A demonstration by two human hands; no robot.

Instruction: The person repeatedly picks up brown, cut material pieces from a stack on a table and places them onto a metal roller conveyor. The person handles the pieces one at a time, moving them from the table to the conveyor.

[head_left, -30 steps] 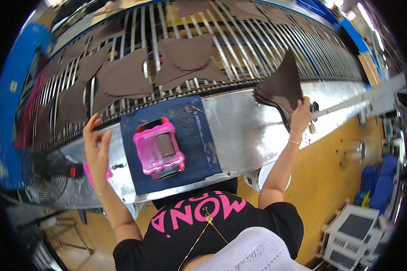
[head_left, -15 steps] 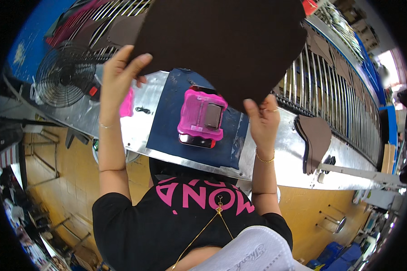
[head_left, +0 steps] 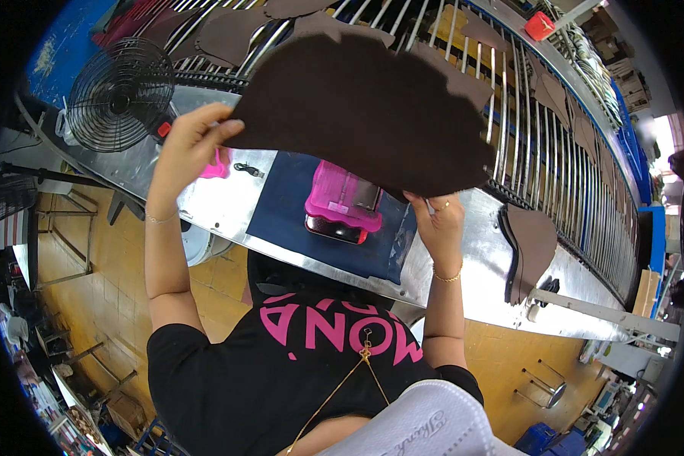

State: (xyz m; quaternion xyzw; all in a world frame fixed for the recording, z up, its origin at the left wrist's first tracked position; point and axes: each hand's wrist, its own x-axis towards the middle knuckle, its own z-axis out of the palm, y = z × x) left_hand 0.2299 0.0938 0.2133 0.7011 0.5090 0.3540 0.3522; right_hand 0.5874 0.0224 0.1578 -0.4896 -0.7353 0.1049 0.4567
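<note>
Left hand: the left hand (head_left: 188, 149) is raised above the desk, its fingers and thumb pinched on the left edge of a large dark brown leather piece (head_left: 365, 106).
Right hand: the right hand (head_left: 438, 220) is closed on the lower right edge of the same piece, thumb on top and fingers curled under.
Leather piece: it is held up in the air between the two hands, spread fairly flat, above the desk and in front of the rack, hiding part of both.
Desk: the shiny metal desk (head_left: 228, 201) carries a dark blue mat (head_left: 296, 213); on the mat sits a pink device (head_left: 343, 201), partly under the lifted piece.
Beside it: a stack of brown cut pieces (head_left: 530, 247) lies on the desk to the right, well apart from the hands; a small pink object (head_left: 217, 167) lies just beside the left wrist.
Further back: a rack of metal bars (head_left: 539, 129) holds more brown pieces; a black wire fan (head_left: 120, 95) stands at the far left.
Risk: each hand grips only an edge, so the limp piece could sag, fold or slip out. Its lower edge hangs near the pink device and might brush or drag it. Air from the fan, if running, could flap the piece.
</note>
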